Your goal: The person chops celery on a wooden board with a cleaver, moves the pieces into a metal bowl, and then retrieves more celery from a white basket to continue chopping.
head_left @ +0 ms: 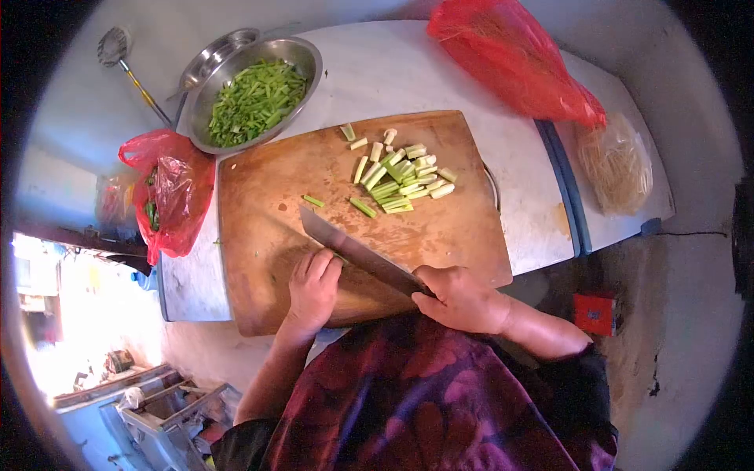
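A broad kitchen knife (357,253) is in my right hand (463,300), which is closed around its handle. The blade slants up and left over the lower part of the wooden cutting board (271,196). Beside the blade, my left hand (316,286) rests on the board with its fingers curled; whatever lies under them is hidden. Cut pale green celery stalks (404,179) lie in a loose heap on the board's upper right half. Two separate green pieces, one a short celery stick (363,207), lie between the heap and the blade.
A steel bowl (312,63) of chopped greens (255,102) stands at the table's back left, by another steel bowl (228,49). A red plastic bag (179,196) sits left of the board. Another red bag (510,59) and a clear bag of dry strands (616,169) lie right.
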The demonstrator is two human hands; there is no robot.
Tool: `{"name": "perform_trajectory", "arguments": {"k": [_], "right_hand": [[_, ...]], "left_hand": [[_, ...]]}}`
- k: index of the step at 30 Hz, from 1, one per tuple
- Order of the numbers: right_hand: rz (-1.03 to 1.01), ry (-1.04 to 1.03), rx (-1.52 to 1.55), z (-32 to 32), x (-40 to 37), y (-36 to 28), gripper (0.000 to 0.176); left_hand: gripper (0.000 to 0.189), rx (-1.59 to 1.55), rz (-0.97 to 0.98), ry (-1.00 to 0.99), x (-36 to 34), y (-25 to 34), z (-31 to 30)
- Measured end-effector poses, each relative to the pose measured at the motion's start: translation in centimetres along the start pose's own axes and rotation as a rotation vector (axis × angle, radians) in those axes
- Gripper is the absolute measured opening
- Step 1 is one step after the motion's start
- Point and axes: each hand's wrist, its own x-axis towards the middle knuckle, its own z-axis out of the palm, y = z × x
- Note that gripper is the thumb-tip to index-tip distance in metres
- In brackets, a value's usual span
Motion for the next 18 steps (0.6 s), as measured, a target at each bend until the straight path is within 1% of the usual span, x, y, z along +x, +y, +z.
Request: {"name": "perform_trajectory", "arguments": {"k": [8, 11, 14, 17, 18], "right_hand": [[-0.018, -0.104, -0.097, -1.0, 0.7, -0.4, 0.027], [-0.029, -0.103, -0.138, -0.7, 0.9, -0.4, 0.024], [-0.065, -0.207, -0.352, -0.3, 1.7, -1.2, 0.02], [-0.048, -0.141, -0.315, 0.7, 2.2, -1.7, 0.017], [-0.036, -0.083, -0.251, 0.9, 2.0, -1.5, 0.017]], "left_hand": [[0.018, -0.038, 0.002, -0.003, 0.0, -0.4, 0.2], [0.018, -0.073, -0.002, -0.01, 0.0, -0.5, 0.2], [0.018, -0.082, -0.001, -0.029, -0.2, -0.8, 0.3], [0.019, -0.088, 0.0, -0.034, -0.4, -0.8, 0.3], [0.018, -0.097, -0.013, -0.04, -0.4, -0.7, 0.1]]}}
